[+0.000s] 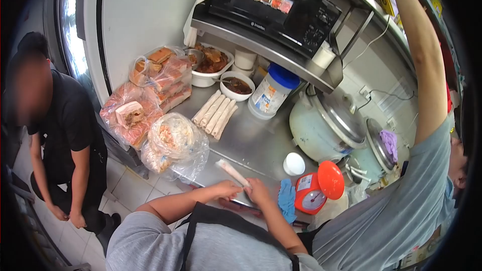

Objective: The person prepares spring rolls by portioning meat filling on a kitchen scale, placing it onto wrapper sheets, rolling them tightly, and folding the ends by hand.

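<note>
At the far left of the frame, a person in black (75,105) holds both hands low. Plastic bags of pink food (118,103) sit left of center, beside a clear bag of pale, shredded food (173,133). Near upper center, a white container (203,80) holds brown food above a row of pale rolls (216,115). At lower center, the left hand (226,189) has its fingers bunched at the bottom end of a single pale roll (231,171); whether they grip it cannot be told. The right hand (258,191) grasps that end, the roll slanting toward the upper left over the metal counter (256,150). Farther right are a blue cloth (287,200), a white cup (293,164), a red scale (305,196) and a large lidded pot (311,125). At far right, a person in gray (381,206) raises an arm.
</note>
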`<state>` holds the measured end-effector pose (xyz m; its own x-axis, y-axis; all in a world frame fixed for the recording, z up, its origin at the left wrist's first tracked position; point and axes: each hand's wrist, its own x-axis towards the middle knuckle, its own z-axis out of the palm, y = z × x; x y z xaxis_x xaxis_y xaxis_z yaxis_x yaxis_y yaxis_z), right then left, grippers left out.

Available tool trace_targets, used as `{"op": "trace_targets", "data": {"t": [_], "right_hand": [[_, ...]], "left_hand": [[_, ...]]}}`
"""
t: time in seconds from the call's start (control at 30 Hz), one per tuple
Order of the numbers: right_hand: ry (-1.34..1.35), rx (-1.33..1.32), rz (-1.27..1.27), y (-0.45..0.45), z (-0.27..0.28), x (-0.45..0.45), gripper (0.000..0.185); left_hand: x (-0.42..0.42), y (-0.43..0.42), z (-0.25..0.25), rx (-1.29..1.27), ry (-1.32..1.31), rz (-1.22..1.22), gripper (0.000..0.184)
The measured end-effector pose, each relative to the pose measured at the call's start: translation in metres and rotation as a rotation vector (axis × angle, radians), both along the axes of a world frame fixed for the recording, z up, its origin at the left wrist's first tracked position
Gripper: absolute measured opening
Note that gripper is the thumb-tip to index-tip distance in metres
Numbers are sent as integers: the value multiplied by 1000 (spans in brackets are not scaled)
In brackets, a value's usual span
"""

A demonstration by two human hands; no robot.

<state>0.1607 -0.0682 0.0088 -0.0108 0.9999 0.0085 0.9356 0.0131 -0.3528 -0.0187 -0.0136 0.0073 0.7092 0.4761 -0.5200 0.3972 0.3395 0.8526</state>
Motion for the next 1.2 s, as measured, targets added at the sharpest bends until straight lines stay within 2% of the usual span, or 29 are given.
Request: {"op": "trace_targets", "data": {"t": [0.07, 0.1, 0.13, 0.17, 0.2, 0.23, 0.27, 0.33, 0.37, 0.47, 0.53, 0.57, 0.67, 0.73, 0.87, 1.0, 1.03, 1.13, 1.2], "right_hand": [[129, -96, -13, 2, -5, -1, 40], [298, -184, -19, 10, -26, 7, 40], [469, -273, -29, 15, -44, 12, 40], [680, -276, -34, 11, -39, 5, 40], [890, -274, -43, 8, -23, -5, 40], [953, -291, -65, 5, -3, -14, 41], [1012, -306, -83, 3, 13, -21, 41], [941, -243, 16, 1, 23, -19, 42], [903, -202, 69, 2, 30, -17, 43], [712, -17, 18, 1, 72, -18, 43], [520, 367, 86, 3, 111, -23, 46], [417, 554, 114, 3, 128, -26, 47], [187, 742, 167, 4, 161, -31, 48], [146, 749, 198, 5, 167, -31, 47], [186, 764, 361, 13, 166, -24, 40], [429, 512, 421, 13, 193, -28, 30], [381, 492, 455, 12, 204, -32, 29], [182, 479, 540, 13, 218, -35, 27], [283, 501, 524, 10, 214, -37, 24]], "left_hand": [[2, -4, -12, -334, -177, -23, 38], [4, -8, -16, -511, -264, -25, 40], [8, -14, 4, -555, -420, 85, 42], [13, -19, 24, -594, -574, 204, 44], [30, -2, -19, -611, -586, 296, 50], [49, 20, -65, -510, -669, 316, 51], [37, 23, -22, -596, -705, 292, 37], [41, 35, 20, -408, -651, 778, 25], [40, 42, 39, -372, -724, 795, 26], [32, 45, 88, -37, -734, 667, 20], [33, 40, 108, 162, -736, 586, 15], [34, 39, 112, 200, -779, 547, 15], [36, 33, 120, 295, -837, 432, 14], [35, 29, 127, 352, -792, 367, 13], [24, 26, 132, 270, -722, 130, 12], [4, 30, 140, 224, -638, -139, 11], [0, 28, 145, 214, -618, -193, 11], [-8, 24, 156, 369, -619, -136, 9], [-13, 23, 157, 606, -506, 7, 9]]}}
